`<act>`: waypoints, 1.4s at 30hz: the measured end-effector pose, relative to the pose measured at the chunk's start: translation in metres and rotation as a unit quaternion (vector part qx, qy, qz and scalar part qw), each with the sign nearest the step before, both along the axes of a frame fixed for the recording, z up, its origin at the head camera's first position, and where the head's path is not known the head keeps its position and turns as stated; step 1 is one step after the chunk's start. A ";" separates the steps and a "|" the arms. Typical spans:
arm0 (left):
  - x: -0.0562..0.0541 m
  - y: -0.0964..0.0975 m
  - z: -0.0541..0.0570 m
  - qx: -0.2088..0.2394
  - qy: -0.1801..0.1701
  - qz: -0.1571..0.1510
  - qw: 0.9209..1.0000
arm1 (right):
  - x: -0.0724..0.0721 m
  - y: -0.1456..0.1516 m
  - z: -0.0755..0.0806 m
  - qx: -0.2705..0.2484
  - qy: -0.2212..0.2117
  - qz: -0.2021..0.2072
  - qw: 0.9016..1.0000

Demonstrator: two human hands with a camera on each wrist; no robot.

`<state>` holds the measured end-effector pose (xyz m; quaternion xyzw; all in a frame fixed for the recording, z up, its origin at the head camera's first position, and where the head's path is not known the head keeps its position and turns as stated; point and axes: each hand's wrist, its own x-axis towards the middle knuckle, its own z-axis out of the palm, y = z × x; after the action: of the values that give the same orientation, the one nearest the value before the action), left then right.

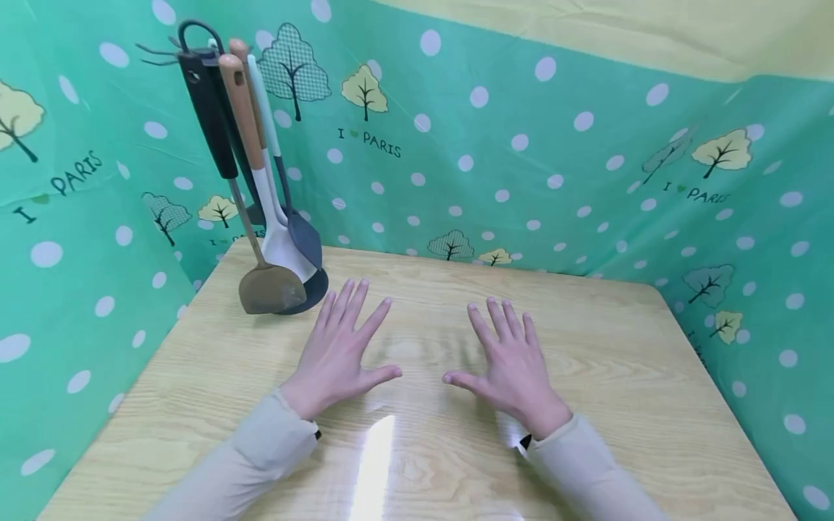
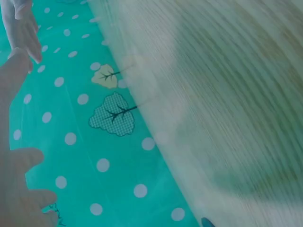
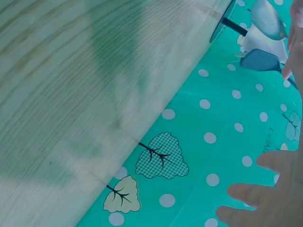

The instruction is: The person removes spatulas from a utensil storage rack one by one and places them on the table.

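My left hand (image 1: 337, 353) is held over the wooden table (image 1: 430, 463), palm down, fingers straight and spread, holding nothing. To its right, my right hand (image 1: 517, 365) has the same spread pose and holds nothing either. Both thumbs point inward, with a gap between them. Nearest the left fingertips, at the back left, is a utensil stand with a dark round base (image 1: 317, 291). On it hang a metal turner (image 1: 270, 288) with a black handle, a white utensil (image 1: 281, 242) with a wooden handle and a dark grey spatula (image 1: 305, 239) with a mint handle.
A green dotted cloth (image 1: 521, 188) printed with trees closes off the back and both sides of the table. More handles and thin wire-like prongs (image 1: 156, 54) stick up at the top of the stand. A bright reflection lies on the tabletop in front.
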<state>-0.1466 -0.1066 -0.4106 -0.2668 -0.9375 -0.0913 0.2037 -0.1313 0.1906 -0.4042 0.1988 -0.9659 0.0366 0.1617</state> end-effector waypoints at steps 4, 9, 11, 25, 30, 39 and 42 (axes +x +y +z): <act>0.004 -0.005 -0.004 0.004 -0.006 0.001 1.000 | 0.001 -0.006 -0.001 -0.005 0.000 0.008 1.000; 0.005 -0.010 -0.005 0.008 -0.007 -0.001 1.000 | 0.000 -0.014 0.002 -0.006 0.003 0.009 1.000; 0.003 -0.011 -0.003 0.010 -0.003 -0.004 1.000 | -0.002 -0.015 0.004 -0.010 0.002 0.009 1.000; 0.007 -0.035 0.007 0.028 0.001 -0.013 1.000 | -0.018 -0.042 0.005 -0.020 0.000 0.032 0.999; 0.010 -0.043 0.005 0.035 -0.008 -0.004 0.999 | -0.019 -0.050 0.002 -0.026 -0.002 0.043 0.999; 0.015 -0.055 0.004 0.042 -0.006 0.001 0.999 | -0.022 -0.068 0.005 -0.041 0.003 0.073 0.996; 0.016 -0.058 0.005 0.046 -0.001 0.006 0.999 | -0.023 -0.074 0.007 -0.056 0.005 0.087 0.995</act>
<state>-0.1306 -0.1650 -0.4059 -0.2510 -0.9341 -0.1337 0.2156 -0.1543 0.1165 -0.3974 0.2732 -0.9404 0.1038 0.1737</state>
